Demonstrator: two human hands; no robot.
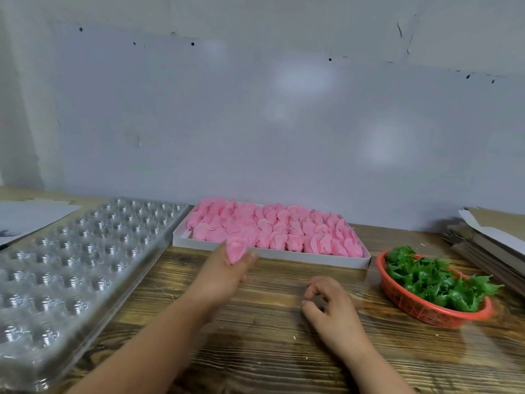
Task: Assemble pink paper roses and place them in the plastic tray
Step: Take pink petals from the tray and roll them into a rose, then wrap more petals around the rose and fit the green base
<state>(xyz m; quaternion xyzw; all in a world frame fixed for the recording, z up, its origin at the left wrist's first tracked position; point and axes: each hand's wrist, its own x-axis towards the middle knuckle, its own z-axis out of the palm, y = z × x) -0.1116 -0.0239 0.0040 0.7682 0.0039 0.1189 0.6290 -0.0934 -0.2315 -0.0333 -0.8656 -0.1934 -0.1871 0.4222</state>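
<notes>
Pinching a pink rose point(236, 249) between thumb and fingertips, the left hand point(227, 273) is shown at centre, just before the white box point(272, 253). The right hand point(331, 305) is held at 4 o'clock from it, fingers loosely curled, nothing gripped. More pink roses point(272, 230) are packed in the box at 12 o'clock. A red basket point(420, 307) of green leaves point(434, 280) is set at 3 o'clock, and the clear tray point(76, 263), its cells unfilled, at 9 o'clock. Card sheets point(488, 237) are stacked at far right. Risks are judged as follows: the thin paper may be crushed or unrolled if the pinch is tightened; the bud may be dropped if loosened; a leaf may be snagged with its neighbours when drawn from the basket.
</notes>
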